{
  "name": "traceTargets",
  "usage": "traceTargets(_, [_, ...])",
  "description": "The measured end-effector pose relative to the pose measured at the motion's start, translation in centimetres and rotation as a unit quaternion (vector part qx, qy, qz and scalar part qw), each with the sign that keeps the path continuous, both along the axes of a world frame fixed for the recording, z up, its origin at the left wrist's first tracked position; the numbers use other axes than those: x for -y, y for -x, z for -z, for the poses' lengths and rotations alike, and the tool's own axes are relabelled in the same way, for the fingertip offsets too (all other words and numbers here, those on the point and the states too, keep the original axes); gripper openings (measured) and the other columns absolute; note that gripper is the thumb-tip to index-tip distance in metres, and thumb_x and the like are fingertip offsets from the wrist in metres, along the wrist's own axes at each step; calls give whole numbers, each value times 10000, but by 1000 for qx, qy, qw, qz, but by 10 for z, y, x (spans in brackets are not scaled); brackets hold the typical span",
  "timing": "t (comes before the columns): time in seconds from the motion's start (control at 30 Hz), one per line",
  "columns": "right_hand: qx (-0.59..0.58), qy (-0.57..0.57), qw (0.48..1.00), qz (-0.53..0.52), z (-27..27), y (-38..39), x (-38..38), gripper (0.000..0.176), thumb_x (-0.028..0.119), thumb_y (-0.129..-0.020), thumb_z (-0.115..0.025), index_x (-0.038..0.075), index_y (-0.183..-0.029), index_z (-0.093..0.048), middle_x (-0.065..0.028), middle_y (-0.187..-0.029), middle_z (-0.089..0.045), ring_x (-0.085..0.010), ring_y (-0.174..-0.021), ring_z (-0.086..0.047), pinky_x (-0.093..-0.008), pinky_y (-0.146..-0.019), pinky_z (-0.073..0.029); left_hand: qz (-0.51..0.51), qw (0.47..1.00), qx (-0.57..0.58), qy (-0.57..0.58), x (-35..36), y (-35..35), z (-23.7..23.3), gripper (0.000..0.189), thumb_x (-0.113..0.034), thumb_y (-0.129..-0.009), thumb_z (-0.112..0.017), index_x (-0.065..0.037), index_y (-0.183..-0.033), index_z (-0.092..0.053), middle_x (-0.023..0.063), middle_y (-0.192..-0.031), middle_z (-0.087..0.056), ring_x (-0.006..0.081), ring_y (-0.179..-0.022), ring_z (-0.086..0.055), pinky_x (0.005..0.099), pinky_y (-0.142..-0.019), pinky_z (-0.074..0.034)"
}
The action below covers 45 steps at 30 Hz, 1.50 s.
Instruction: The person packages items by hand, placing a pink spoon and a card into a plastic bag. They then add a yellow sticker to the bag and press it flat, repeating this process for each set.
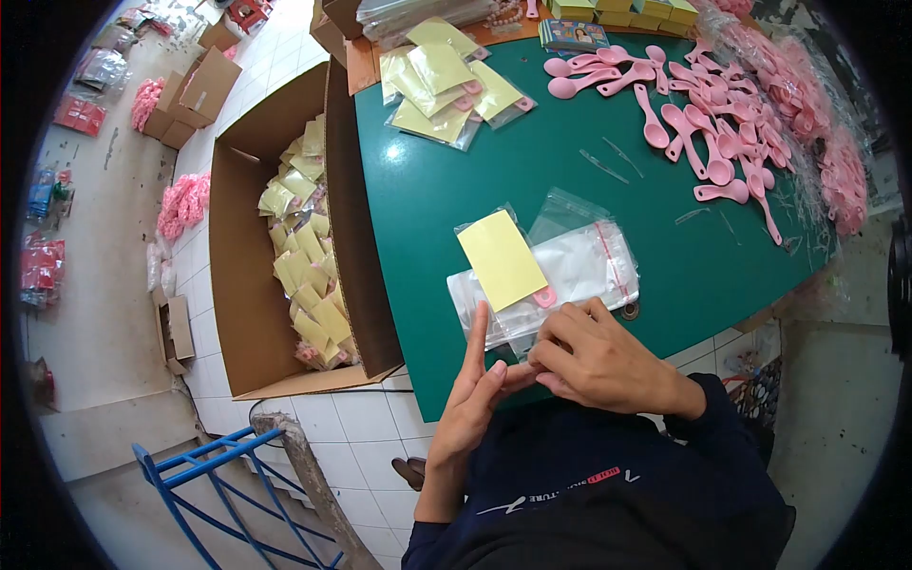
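A yellow card (501, 258) lies in a clear plastic bag, with the end of a pink spoon (544, 297) showing at its lower corner. It rests on a stack of clear plastic bags (579, 261) at the table's near edge. My left hand (467, 404) is beside the card's lower edge, index finger stretched out, its other fingertips meeting my right hand. My right hand (598, 359) has its fingers curled in a pinch over the near end of the clear plastic; what lies between the fingertips is hidden.
Loose pink spoons (717, 133) are heaped on the green table (427, 218) at the right. Filled card packets (437, 81) lie at the back left. A cardboard box (361, 247) of similar packets stands left of the table. A blue metal frame (218, 465) is at lower left.
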State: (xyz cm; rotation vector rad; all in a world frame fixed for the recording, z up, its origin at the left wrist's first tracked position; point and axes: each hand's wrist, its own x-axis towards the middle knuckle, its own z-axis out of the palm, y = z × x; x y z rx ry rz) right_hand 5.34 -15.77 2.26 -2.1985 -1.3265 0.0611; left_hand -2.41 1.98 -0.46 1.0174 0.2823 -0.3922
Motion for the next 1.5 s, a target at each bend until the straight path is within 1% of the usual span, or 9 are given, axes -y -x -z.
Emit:
traceTargets(0.2, [-4,9,1000,-6,2,6,-3,156,149,-722,-613,36,-799,-537,-75,-835,-487,-201,-823,-510,-337,-708,-384,1,999,-4,-38,3,9,-2,707,-279,-941,-405,-94,-1457,41,231,-1073,-604,291,-1033,-601,393,-930,-438])
traceTargets(0.33, [6,30,999,-19,2,8,-4,136,133,-729,-580,22,-796,-538,-78,-828,-493,-201,-833,-515,-337,-717,-386,8,992,80,-102,2,12,19,639,-125,-957,-368,-109,-1460,27,194,-1180,-544,187,-1068,-544,319,-942,-408])
traceTargets(0.57, [36,-19,994,-100,4,-5,7,141,142,-756,-570,21,-822,-540,-76,-837,-500,-201,-856,-514,-328,-747,-388,-52,974,92,-200,23,-11,1,528,-15,-922,-469,-73,-1408,-274,70,-868,-658,70,-687,-571,186,-622,-450])
traceTargets(0.73, [-313,-137,907,-246,-21,-55,62,165,78,-756,-677,60,-827,-529,-54,-815,-478,-204,-801,-492,-322,-728,-410,-89,981,52,-164,20,-19,-2,403,-39,-930,-456,-35,-1327,-392,143,-884,-667,130,-781,-637,211,-671,-479])
traceTargets(0.87, [-225,-113,968,3,-53,-114,144,147,90,-762,-673,61,-858,-565,-52,-802,-523,-182,-731,-510,-283,-672,-419,-34,987,70,-139,14,-21,-2,430,-46,-931,-451,-32,-1351,-360,141,-876,-663,141,-785,-634,248,-734,-490])
traceTargets(0.97, [-189,-34,981,39,-62,-90,106,138,96,-767,-654,54,-869,-571,-58,-814,-524,-191,-739,-522,-285,-670,-428,-23,989,71,-129,14,-20,-5,466,-53,-932,-449,-40,-1381,-323,120,-857,-654,131,-792,-625,266,-756,-490])
traceTargets(1.1, [-54,14,998,-12,-25,-41,41,209,162,-745,-675,49,-866,-548,-86,-892,-514,-244,-839,-530,-348,-739,-426,7,996,54,-77,13,-20,-2,536,-16,-949,-386,-61,-1435,-165,184,-1083,-611,214,-986,-618,268,-797,-492])
traceTargets(1.17, [-72,18,996,-58,-19,-30,19,227,174,-747,-678,41,-877,-548,-89,-892,-506,-247,-867,-524,-357,-748,-422,24,985,53,-161,10,-17,0,577,-18,-946,-395,-78,-1450,-120,140,-1023,-619,147,-920,-613,253,-784,-491])
traceTargets(1.5, [57,43,994,-81,-2,-14,2,152,135,-763,-554,0,-834,-557,-83,-844,-505,-222,-849,-522,-339,-722,-429,-4,990,58,-132,18,-15,7,577,-31,-931,-448,-95,-1448,-200,-30,-675,-490,10,-605,-418,167,-558,-358])
